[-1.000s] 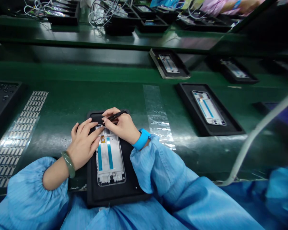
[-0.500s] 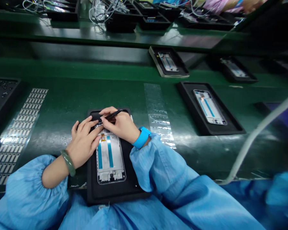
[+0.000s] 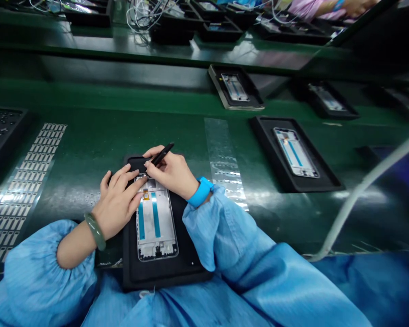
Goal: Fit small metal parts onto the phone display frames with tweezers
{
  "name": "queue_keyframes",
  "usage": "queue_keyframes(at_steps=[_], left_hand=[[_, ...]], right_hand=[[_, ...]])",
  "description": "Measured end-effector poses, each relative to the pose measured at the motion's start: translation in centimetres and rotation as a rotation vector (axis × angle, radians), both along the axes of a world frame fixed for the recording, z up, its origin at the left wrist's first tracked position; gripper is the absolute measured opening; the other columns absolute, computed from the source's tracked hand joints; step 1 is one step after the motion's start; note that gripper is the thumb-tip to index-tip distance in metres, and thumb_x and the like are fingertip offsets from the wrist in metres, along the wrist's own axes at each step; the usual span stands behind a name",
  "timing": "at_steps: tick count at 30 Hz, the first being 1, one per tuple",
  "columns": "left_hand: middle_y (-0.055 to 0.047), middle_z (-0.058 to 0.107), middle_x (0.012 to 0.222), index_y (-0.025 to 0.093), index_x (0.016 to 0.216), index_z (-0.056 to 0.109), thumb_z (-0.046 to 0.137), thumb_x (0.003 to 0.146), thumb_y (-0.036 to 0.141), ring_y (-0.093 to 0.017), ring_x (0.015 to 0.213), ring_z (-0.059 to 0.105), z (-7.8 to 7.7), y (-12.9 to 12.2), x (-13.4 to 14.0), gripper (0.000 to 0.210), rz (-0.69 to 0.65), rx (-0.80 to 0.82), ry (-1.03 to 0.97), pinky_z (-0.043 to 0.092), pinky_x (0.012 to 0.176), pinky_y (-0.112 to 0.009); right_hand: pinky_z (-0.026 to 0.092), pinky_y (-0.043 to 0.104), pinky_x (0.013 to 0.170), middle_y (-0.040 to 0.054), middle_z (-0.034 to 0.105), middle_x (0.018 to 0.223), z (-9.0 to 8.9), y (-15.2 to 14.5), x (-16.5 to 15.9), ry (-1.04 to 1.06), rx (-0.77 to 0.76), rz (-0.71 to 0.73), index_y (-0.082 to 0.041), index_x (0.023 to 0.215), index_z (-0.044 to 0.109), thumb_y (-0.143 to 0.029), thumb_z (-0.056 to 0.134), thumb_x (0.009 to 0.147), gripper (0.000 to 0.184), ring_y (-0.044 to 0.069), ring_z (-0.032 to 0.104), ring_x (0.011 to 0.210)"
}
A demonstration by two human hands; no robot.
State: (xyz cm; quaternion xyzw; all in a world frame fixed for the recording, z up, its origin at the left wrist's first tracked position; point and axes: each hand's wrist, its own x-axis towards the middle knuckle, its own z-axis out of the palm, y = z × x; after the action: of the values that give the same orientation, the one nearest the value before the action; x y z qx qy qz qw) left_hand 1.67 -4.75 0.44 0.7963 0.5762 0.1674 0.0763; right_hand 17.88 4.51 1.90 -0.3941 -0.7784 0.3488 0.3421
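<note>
A phone frame with a silvery inner face and two blue strips lies in a black foam tray at the bench's front edge. My left hand has its fingers spread, with the index fingertip on the frame's upper end. In my right hand is a slim black pen-shaped tool, pinched between thumb and fingers. Its lower tip reaches the frame's top edge, close to my left index finger; my fingers hide the exact contact spot. A small orange flex cable shows below my left fingers.
To the left lie a sheet of small pale stickers and a dark tray with small parts. A clear plastic strip is right of centre. Another foam tray holds a similar frame. A pale cable arcs at right.
The black tool has tipped more upright, its rear end rising, and my right hand has turned slightly with it. My left hand stays on the frame. Trays at right appear shifted slightly left.
</note>
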Motion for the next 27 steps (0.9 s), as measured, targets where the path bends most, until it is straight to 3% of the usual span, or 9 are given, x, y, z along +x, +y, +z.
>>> queue_keyframes(at_steps=[15, 23, 27], left_hand=[[-0.010, 0.053, 0.127, 0.023, 0.124, 0.052, 0.040, 0.092, 0.027, -0.027, 0.132, 0.032, 0.17, -0.02, 0.02, 0.035, 0.008, -0.003, 0.006, 0.022, 0.106, -0.055], [-0.010, 0.056, 0.124, 0.023, 0.122, 0.054, 0.043, 0.090, 0.027, -0.027, 0.131, 0.035, 0.25, 0.06, -0.02, 0.033, 0.007, 0.004, -0.014, 0.021, 0.106, -0.055], [-0.010, 0.056, 0.123, 0.023, 0.121, 0.054, 0.044, 0.090, 0.028, -0.028, 0.131, 0.035, 0.12, 0.06, -0.08, 0.033, 0.002, 0.006, -0.023, 0.020, 0.106, -0.055]], right_hand=[[0.048, 0.022, 0.067, 0.0002, 0.066, 0.085, -0.01, -0.14, -0.43, -0.006, 0.029, 0.020, -0.018, 0.094, 0.058, -0.021, 0.053, 0.080, 0.016, 0.010, 0.062, 0.069], [0.047, 0.021, 0.063, -0.0004, 0.064, 0.080, -0.06, -0.11, -0.31, -0.005, 0.034, -0.053, -0.018, 0.091, 0.058, -0.018, 0.053, 0.077, 0.014, 0.010, 0.059, 0.065], [0.047, 0.021, 0.063, -0.0001, 0.064, 0.082, -0.09, -0.01, -0.11, -0.003, 0.035, -0.002, -0.017, 0.092, 0.057, -0.018, 0.053, 0.078, 0.014, 0.009, 0.059, 0.065]])
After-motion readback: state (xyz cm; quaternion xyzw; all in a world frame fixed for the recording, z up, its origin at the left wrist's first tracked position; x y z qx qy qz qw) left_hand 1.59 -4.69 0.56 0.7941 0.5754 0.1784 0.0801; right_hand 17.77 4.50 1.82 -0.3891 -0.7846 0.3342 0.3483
